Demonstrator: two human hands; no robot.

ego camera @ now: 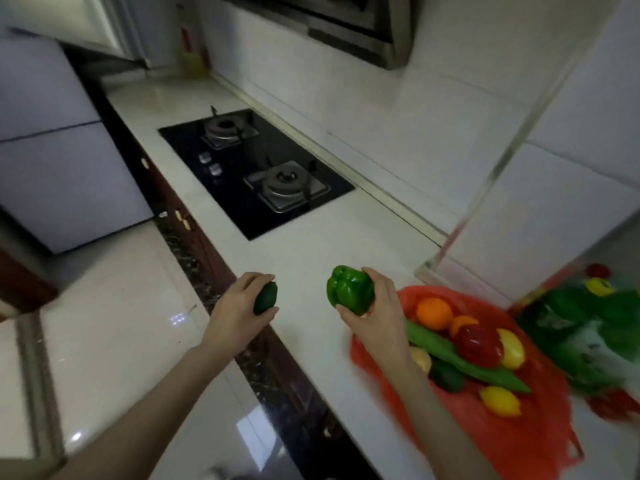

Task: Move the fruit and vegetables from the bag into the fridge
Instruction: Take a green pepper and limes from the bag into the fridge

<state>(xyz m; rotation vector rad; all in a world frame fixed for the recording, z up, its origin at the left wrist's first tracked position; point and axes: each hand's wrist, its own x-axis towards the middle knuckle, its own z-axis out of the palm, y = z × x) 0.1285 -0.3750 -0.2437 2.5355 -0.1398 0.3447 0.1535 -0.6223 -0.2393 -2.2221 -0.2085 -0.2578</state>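
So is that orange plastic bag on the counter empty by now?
No, the orange plastic bag is not empty: oranges, yellow lemons, a red pepper and a long green vegetable lie in it.

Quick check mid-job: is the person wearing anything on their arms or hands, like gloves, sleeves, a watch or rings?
Nothing visible. The left hand and right hand are bare, with no gloves, rings or watch. Both forearms are uncovered down to the frame edge; no sleeves or markings show.

- Glossy green bell pepper (350, 289), held above the white counter.
- Small dark green avocado (266, 297), held over the counter's edge.
- Crumpled orange plastic bag (512, 441), lying open on the counter, holding mixed produce.
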